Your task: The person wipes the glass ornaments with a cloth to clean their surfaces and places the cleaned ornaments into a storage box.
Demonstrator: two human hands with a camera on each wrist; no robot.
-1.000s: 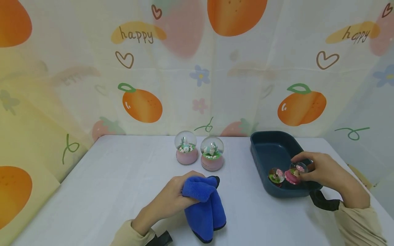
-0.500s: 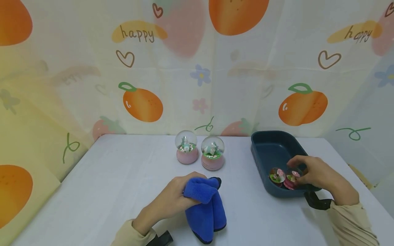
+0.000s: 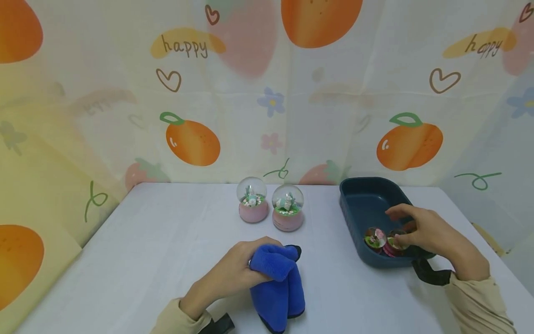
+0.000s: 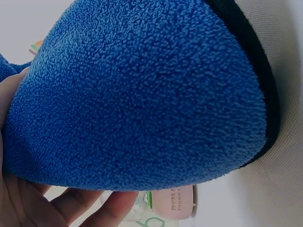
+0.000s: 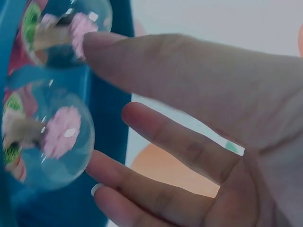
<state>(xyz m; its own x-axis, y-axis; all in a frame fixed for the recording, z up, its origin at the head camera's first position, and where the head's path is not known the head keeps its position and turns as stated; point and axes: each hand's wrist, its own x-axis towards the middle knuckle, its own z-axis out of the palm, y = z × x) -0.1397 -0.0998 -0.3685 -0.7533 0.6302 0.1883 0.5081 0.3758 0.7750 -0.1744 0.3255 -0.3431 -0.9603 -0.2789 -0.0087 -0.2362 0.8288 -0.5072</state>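
Note:
My left hand (image 3: 242,266) grips a folded blue towel (image 3: 273,297) with black edging, held above the white table. Its fluffy face fills most of the left wrist view. Inside a dark blue tray (image 3: 350,218) at the right sit two small snow globes: one (image 3: 375,238) on the left, the other (image 3: 392,246) beside it with a pink base. My right hand (image 3: 434,232) is over the tray's near right part, thumb and fingers spread around the right-hand globe. In the right wrist view, the thumb overlaps one globe (image 5: 66,28); whether it touches is hard to tell.
Two larger snow globes with pink bases, the left one (image 3: 253,199) and the right one (image 3: 288,208), stand at the table's back middle. Behind the white table (image 3: 146,241) hangs a fruit-printed curtain (image 3: 292,102). The tray's walls rise around the small globes.
My right hand has moved left and set the pink-based globe upright beside the other small one, then its fingers parted from it. The left hand and towel barely moved.

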